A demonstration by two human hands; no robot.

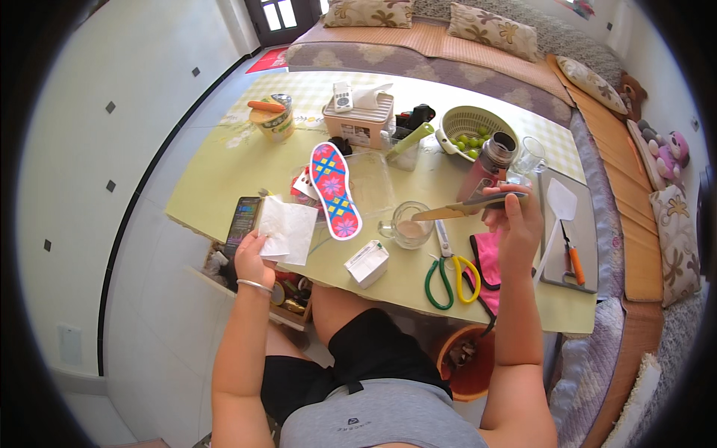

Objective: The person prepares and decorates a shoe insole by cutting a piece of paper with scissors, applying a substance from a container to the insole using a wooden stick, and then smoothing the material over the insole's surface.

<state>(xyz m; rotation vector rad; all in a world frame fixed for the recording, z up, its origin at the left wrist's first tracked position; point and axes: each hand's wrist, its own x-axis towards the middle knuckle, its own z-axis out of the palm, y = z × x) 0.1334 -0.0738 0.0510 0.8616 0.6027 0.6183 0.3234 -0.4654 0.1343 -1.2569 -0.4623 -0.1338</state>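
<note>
Left hand (pixel 254 257), nearest: grip closed on white tissue (pixel 287 228) at worktop (pixel 224 187) edge. Right hand (pixel 515 224): grip closed around knife (pixel 467 207), blade over glass mug (pixel 409 224). Scissors (pixel 448 272) just beside.

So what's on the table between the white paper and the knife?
In the head view, between the white paper in the left hand and the knife in the right hand lie a colourful insole and a glass cup.
</note>
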